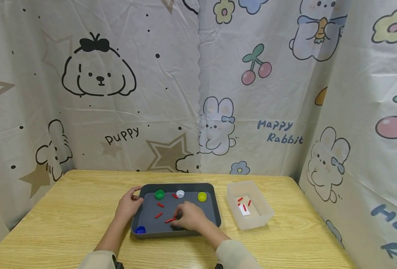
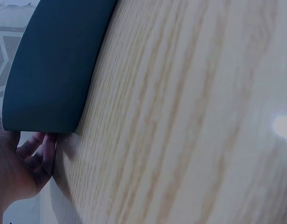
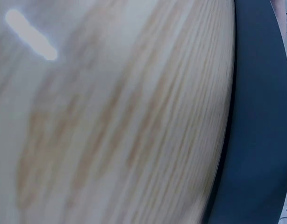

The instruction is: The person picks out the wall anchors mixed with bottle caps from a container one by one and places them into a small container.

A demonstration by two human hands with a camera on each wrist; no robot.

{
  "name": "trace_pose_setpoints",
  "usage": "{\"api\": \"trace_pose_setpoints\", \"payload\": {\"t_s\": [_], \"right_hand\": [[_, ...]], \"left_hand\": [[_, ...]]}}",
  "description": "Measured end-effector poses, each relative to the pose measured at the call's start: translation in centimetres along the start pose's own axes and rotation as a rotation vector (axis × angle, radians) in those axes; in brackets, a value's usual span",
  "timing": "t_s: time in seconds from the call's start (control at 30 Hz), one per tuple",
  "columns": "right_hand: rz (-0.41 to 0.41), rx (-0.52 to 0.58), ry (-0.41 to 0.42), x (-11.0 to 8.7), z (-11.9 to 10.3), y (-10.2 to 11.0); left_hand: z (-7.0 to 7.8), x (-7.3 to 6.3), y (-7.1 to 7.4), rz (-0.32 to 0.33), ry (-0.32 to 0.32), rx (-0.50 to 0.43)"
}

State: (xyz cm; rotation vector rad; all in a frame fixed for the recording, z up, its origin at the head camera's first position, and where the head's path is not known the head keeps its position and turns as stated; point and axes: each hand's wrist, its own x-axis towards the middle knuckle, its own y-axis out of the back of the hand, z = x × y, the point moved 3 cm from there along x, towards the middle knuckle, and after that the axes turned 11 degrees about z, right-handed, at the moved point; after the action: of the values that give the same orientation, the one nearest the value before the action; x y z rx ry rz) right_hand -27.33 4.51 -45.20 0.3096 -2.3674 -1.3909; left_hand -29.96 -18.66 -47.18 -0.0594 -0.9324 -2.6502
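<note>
My left hand (image 1: 128, 204) grips the left wall of a dark grey tray (image 1: 215, 205), its thumb at the rim. In the left wrist view, curled fingers (image 2: 35, 158) sit against the outside of the tray's corner. Over the tray's lower middle, my right hand (image 1: 191, 216) pinches a small red stick, mostly hidden at the fingertips. Another red stick (image 1: 169, 220) lies just left of those fingertips. Several more, such as this red stick (image 1: 160, 205), are scattered on the tray floor. The right wrist view shows the tray's outer wall (image 3: 258, 121) but hardly any of the hand.
Inside the tray stand a green cap (image 1: 159, 194), a white cap (image 1: 180, 194), a yellow cap (image 1: 202, 197) and a blue cap (image 1: 140, 229). Right of it, a translucent bin (image 1: 265, 213) holds several red sticks and a white card (image 1: 244, 210). A printed curtain (image 1: 171, 93) hangs behind the table.
</note>
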Motion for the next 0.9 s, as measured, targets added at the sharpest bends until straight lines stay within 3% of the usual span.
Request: {"api": "trace_pose_setpoints", "payload": {"t_s": [0.2,0.43,0.9], "right_hand": [[-0.013,0.104,-0.032,0.0,0.7,0.3],[0.027,0.227,-0.044,0.2,1.4,1.5],[0.112,0.204,-0.057,-0.2,2.5,4.4]], "left_hand": [[0.0,-0.1,0.0,0.005,0.005,0.003],[0.2,-0.1,0.1,-0.003,0.009,-0.007],[0.3,-0.1,0.1,-0.003,0.004,0.007]]}}
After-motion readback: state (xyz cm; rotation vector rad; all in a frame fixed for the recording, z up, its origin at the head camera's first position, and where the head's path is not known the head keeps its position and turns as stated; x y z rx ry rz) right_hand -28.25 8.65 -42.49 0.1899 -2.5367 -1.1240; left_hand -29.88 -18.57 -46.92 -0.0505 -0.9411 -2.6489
